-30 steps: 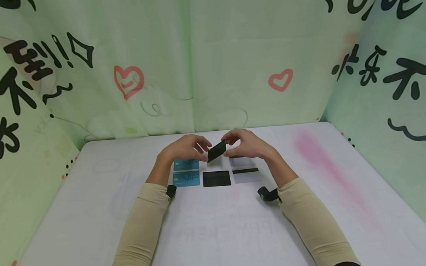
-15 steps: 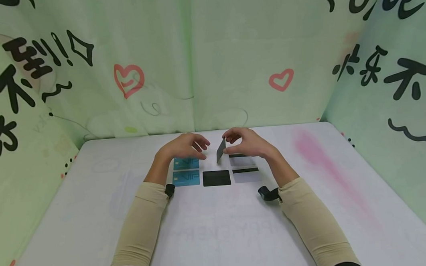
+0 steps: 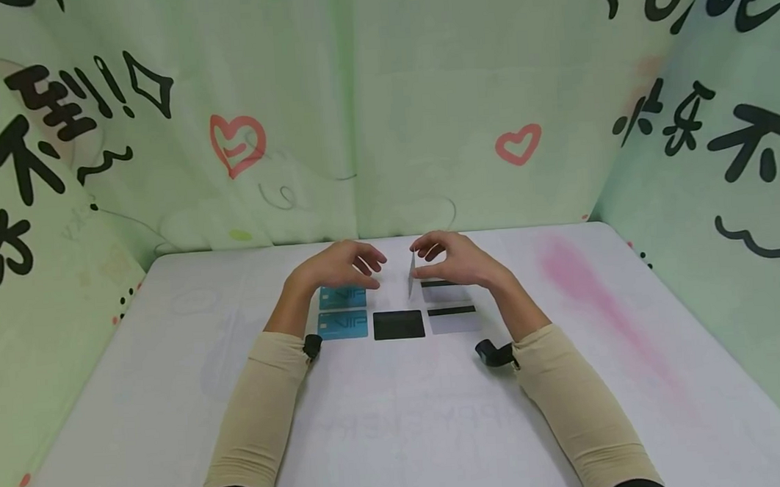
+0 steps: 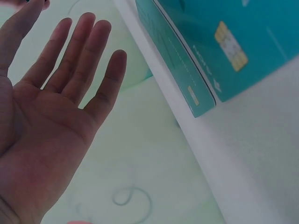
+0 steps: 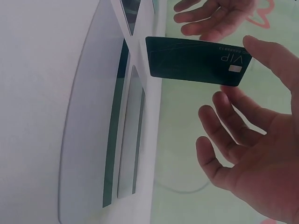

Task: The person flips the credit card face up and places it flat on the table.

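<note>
My right hand [image 3: 453, 261] pinches a dark green VIP card [image 5: 198, 60] at one end between thumb and forefinger, its other fingers loosely bent. In the head view the card is turned nearly edge-on above the table. To its left my left hand [image 3: 340, 267] is raised with nothing in it; the left wrist view shows its palm and extended fingers. Below the left hand lie two blue VIP cards [image 3: 343, 325], one behind the other. A black card [image 3: 399, 325] lies in the middle. Under the right hand are two pale cards [image 3: 454, 322] with dark stripes.
The cards lie in rows on a white table [image 3: 406, 419] with a pink smear on its right side. Green curtains [image 3: 421, 87] with black lettering and red hearts stand behind and at both sides. A small black camera [image 3: 493, 353] sits on the right wrist.
The left hand has let go of the dark card, which stays in the right hand. The right hand has turned it from a slanted face view to nearly edge-on.
</note>
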Demonstrator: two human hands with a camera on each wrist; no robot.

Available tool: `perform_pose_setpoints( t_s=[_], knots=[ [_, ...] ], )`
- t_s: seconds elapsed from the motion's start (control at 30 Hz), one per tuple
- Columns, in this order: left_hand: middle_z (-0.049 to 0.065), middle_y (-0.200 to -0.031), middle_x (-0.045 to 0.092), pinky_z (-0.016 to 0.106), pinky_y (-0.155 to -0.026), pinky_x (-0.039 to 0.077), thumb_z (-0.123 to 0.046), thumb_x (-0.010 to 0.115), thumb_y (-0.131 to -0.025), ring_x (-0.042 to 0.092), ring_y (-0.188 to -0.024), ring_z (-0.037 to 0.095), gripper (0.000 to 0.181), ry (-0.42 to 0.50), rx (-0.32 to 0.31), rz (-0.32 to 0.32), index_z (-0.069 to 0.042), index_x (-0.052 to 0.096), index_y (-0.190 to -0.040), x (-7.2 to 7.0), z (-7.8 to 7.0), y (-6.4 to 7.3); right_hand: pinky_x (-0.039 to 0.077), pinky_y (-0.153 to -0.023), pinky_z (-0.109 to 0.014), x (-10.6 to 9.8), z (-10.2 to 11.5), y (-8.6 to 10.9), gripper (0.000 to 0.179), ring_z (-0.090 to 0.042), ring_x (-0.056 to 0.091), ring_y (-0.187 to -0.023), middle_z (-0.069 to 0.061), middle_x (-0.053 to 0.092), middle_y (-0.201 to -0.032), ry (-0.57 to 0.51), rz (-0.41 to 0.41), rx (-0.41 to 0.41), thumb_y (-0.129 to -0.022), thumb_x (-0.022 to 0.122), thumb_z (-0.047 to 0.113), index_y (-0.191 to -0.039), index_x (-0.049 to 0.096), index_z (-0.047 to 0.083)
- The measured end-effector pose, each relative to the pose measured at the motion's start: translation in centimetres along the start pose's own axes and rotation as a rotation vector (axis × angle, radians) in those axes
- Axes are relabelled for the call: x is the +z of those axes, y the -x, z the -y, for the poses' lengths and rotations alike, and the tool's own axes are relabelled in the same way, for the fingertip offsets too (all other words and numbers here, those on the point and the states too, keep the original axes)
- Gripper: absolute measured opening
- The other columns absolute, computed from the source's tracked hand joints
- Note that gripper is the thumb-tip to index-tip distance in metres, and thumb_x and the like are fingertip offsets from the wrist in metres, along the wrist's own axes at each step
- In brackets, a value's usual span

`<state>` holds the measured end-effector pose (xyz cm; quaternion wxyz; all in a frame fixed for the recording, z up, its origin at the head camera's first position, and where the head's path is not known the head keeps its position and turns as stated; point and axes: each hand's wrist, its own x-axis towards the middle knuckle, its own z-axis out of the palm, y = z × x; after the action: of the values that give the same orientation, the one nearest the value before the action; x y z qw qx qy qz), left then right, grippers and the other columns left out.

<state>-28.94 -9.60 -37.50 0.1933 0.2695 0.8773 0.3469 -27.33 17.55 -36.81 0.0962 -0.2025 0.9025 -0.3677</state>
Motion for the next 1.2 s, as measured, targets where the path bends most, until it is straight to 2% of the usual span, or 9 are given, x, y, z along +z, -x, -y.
perform_pose_setpoints(
  t_s=[0.2,0.43,0.67,0.8,1.2],
  knots=[
    [0.012,-0.132,0.068,0.044,-0.103,0.055,-0.02,0.078,-0.093,0.065,-0.121,0.028,0.052,0.003,-0.004,-0.011,-0.008,0.063,-0.141,0.1,0.1,0.0,0.051,-0.103,-0.051,0.3,0.0,-0.1,0.054,-0.032,0.06,-0.123,-0.016,0.065,-0.132,0.004,0.016,-0.011,-0.089,0.082,0.03,-0.136,0.064,0.009],
    [0.012,-0.133,0.068,0.042,-0.103,0.055,-0.021,0.078,-0.093,0.065,-0.121,0.027,0.052,-0.001,-0.001,-0.007,-0.008,0.063,-0.141,0.0,0.2,-0.2,0.052,-0.101,-0.049,0.9,-0.5,-0.4,0.056,-0.033,0.061,-0.122,-0.014,0.065,-0.131,0.014,0.022,-0.038,-0.088,0.082,0.024,-0.137,0.063,0.004],
    [0.013,-0.132,0.069,0.043,-0.103,0.055,-0.02,0.077,-0.093,0.065,-0.121,0.028,0.051,0.01,0.013,-0.006,-0.007,0.063,-0.141,-0.1,0.1,-0.1,0.053,-0.099,-0.047,1.7,-0.8,-0.9,0.055,-0.035,0.061,-0.12,-0.013,0.067,-0.126,0.042,0.051,-0.012,-0.086,0.084,0.022,-0.135,0.064,0.004],
    [0.013,-0.132,0.069,0.043,-0.103,0.055,-0.02,0.077,-0.093,0.065,-0.121,0.028,0.051,0.014,0.016,-0.009,-0.007,0.063,-0.14,-0.1,0.2,0.0,0.053,-0.1,-0.047,2.0,-0.7,-1.0,0.055,-0.034,0.061,-0.121,-0.013,0.067,-0.129,0.051,0.064,0.001,-0.086,0.083,0.023,-0.135,0.064,0.004],
    [0.014,-0.134,0.068,0.043,-0.103,0.055,-0.02,0.077,-0.094,0.066,-0.121,0.028,0.052,0.018,0.009,-0.006,-0.006,0.062,-0.141,0.0,0.1,0.1,0.051,-0.106,-0.048,2.5,-0.9,-1.2,0.055,-0.032,0.062,-0.123,-0.011,0.071,-0.131,0.012,0.099,0.015,-0.088,0.082,0.019,-0.136,0.059,0.004]
  ],
)
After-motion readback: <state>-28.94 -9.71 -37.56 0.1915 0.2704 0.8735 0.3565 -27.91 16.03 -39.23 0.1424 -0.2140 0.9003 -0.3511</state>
